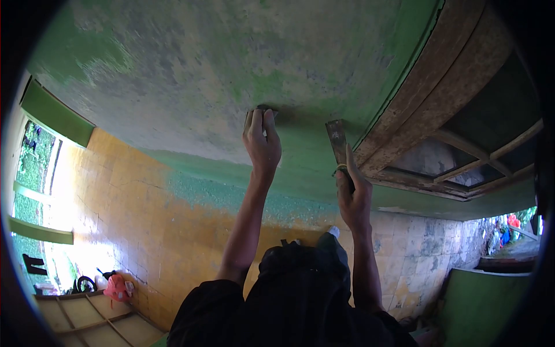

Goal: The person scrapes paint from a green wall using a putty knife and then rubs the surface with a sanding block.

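Note:
My left hand is raised to the green wall, its fingers closed round a small dark flat piece that shows just past the fingertips against the surface. What kind of piece it is, I cannot tell. Lower and to the right, my right hand grips a putty knife by its handle, the index finger stretched along the blade. The worn, stained blade points up toward the wall. Around my left hand the paint has gone patchy, with grey-white areas over the green.
To the right is a brown wooden window frame with dark panes. Yellowish tiles cover the floor below, speckled green along the wall's foot. A pink bag is at lower left; a green panel stands at lower right.

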The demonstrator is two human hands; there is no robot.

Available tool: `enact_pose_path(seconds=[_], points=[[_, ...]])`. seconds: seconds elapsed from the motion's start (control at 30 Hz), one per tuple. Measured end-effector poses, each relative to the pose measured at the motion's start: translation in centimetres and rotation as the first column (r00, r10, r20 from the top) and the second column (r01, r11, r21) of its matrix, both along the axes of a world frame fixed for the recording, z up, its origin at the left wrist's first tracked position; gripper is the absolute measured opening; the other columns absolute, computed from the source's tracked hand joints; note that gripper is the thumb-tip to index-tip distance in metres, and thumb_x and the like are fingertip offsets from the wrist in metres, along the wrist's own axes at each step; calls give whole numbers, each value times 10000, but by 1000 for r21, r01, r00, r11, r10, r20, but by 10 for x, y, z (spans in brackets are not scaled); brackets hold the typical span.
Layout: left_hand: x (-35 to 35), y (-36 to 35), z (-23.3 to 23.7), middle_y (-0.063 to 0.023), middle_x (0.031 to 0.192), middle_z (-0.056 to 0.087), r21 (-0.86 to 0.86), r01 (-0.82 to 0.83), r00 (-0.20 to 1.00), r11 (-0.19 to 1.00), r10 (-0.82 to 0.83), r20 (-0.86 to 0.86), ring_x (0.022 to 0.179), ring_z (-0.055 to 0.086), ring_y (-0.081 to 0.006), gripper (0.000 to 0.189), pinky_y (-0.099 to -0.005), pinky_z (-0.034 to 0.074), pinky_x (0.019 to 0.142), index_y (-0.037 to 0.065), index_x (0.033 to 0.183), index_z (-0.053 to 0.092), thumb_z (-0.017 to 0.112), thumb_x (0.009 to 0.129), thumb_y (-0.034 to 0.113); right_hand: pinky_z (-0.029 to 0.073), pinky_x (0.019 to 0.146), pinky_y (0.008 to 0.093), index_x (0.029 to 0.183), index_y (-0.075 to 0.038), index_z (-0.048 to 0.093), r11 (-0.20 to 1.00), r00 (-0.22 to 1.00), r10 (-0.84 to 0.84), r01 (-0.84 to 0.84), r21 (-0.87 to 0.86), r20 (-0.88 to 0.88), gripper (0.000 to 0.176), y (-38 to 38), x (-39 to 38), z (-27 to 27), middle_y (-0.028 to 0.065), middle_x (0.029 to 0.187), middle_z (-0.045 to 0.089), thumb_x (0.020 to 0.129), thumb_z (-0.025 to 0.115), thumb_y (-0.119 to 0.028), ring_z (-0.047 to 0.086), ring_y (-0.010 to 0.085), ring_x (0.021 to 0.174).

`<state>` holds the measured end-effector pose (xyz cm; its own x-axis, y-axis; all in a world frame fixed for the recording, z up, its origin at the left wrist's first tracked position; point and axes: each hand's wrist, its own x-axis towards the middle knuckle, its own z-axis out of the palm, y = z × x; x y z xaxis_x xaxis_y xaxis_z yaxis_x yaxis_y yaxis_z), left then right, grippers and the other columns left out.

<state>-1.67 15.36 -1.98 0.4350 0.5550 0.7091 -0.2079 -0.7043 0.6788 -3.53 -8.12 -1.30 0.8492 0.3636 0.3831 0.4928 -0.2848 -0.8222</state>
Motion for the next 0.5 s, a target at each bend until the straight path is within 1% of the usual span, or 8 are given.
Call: enact_pose_path(seconds=[0.1, 0.13, 0.23, 0.33, 0.4, 0.5], points=[[-4, -3, 8, -179, 867, 651, -77, 58, 998, 995, -57, 9, 758, 655, -323, 219, -394, 489, 644, -65, 871, 614, 535, 1008, 88, 437, 615, 257, 1519, -88, 423, 998, 999, 34, -33, -59, 13, 563, -5, 3, 3, 167, 844, 658, 979, 564, -22, 509, 121, 631], [-5, -2, 13, -177, 863, 651, -93, 53, 999, 994, -53, 2, 758, 655, -316, 221, -390, 489, 645, -65, 873, 614, 534, 1009, 90, 443, 616, 260, 1518, -93, 426, 995, 998, 54, -52, -83, 24, 562, -5, 7, 6, 180, 858, 668, 979, 567, -24, 526, 127, 631], [-10, 2, 17, -172, 851, 649, -122, 37, 999, 992, -40, -17, 751, 653, -300, 222, -378, 484, 644, -63, 879, 615, 536, 1012, 96, 471, 616, 297, 1515, -94, 434, 992, 990, 103, -95, -77, 100, 570, 19, 17, 21, 180, 817, 654, 969, 578, -20, 568, 160, 624], [-9, 3, 15, -171, 837, 641, -115, 35, 999, 993, -39, -28, 728, 638, -297, 218, -376, 476, 636, -60, 884, 615, 538, 1011, 100, 403, 587, 259, 1508, -100, 450, 988, 977, 117, -97, -119, 177, 534, 43, 12, 36, 71, 715, 517, 990, 553, -28, 425, 105, 623], [-11, 5, 18, -171, 834, 634, -115, 47, 997, 992, -53, -56, 714, 626, -301, 216, -382, 469, 632, -59, 891, 616, 538, 1011, 103, 405, 588, 263, 1508, -97, 450, 992, 986, 76, -59, -113, 150, 542, 32, 4, 25, 79, 717, 514, 983, 559, -21, 427, 109, 622], [-11, 3, 19, -179, 831, 610, -103, 46, 998, 994, -51, -47, 705, 577, -253, 245, -357, 457, 668, -71, 913, 589, 520, 1027, 135, 413, 596, 265, 1505, -91, 454, 991, 992, 51, -37, -130, 112, 545, 36, 5, 24, 92, 728, 522, 977, 563, -12, 439, 114, 627]])
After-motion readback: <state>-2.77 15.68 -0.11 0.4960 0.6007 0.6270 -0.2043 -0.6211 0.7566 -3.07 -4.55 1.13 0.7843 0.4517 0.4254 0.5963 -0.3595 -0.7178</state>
